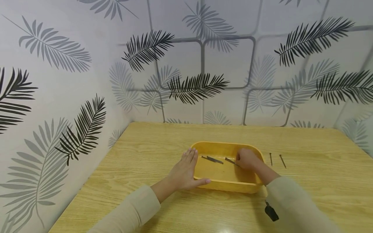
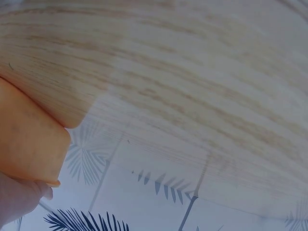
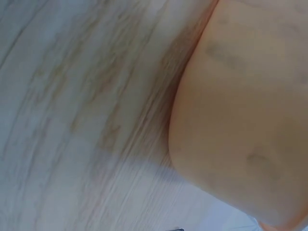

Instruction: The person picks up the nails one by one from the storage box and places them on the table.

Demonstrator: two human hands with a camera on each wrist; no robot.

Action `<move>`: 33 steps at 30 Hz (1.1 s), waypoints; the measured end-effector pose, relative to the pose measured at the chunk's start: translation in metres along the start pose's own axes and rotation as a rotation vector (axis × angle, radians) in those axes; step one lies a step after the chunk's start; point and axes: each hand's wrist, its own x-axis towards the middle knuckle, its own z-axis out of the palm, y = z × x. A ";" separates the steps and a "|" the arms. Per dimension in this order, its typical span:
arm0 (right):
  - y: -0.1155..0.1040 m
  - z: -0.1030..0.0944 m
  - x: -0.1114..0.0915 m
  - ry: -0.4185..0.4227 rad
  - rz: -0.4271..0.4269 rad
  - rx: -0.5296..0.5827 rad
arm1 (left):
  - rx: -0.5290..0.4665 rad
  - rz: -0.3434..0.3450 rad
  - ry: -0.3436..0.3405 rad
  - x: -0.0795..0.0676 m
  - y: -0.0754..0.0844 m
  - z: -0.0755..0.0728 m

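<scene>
A yellow plastic tray (image 1: 233,186) stands on the wooden table in the head view. My left hand (image 1: 186,171) rests against its left end, fingers straight along the rim and thumb over the near rim; part of this hand (image 2: 21,199) shows beside the tray wall (image 2: 33,130) in the left wrist view. Inside the tray, several dark nails (image 1: 214,159) lie towards the left. My right hand (image 1: 247,159) reaches over the right end with fingers curled, pinching a nail (image 1: 231,161) whose head points left. Its fingertips are hidden. In the right wrist view, the tray's outer wall (image 3: 236,110) hides the hand.
Two loose nails, one nearer (image 1: 270,159) and one farther right (image 1: 282,161), lie on the table (image 1: 145,145) beyond the tray's right end. A dark tag (image 1: 271,212) hangs by the right sleeve. Leaf-patterned walls (image 1: 180,110) stand behind and left of the table.
</scene>
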 end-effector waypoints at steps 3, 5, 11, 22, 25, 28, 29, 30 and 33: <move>0.000 0.002 0.001 0.002 -0.002 -0.013 | 0.002 0.000 -0.004 -0.001 0.001 -0.001; 0.000 0.004 0.002 0.004 -0.005 -0.025 | 0.004 0.000 -0.006 -0.001 0.001 -0.002; -0.001 0.008 0.005 0.025 -0.017 -0.050 | -0.037 0.013 0.021 -0.001 0.001 -0.001; -0.004 0.008 0.004 0.005 -0.013 -0.074 | 0.005 -0.003 -0.006 0.000 0.000 -0.001; -0.002 0.010 0.006 0.007 -0.015 -0.099 | 0.003 0.001 -0.003 0.000 0.000 -0.001; 0.004 0.015 0.011 -0.003 -0.012 -0.111 | 0.007 0.001 -0.003 0.000 0.000 -0.001; 0.010 0.019 0.015 -0.010 -0.010 -0.108 | 0.008 -0.001 -0.004 0.000 0.000 -0.001; 0.019 0.025 0.021 -0.019 -0.009 -0.109 | 0.008 -0.002 -0.004 0.000 0.001 -0.002; 0.070 0.063 0.054 0.031 -0.076 -0.145 | 0.010 -0.008 -0.005 0.000 0.001 -0.002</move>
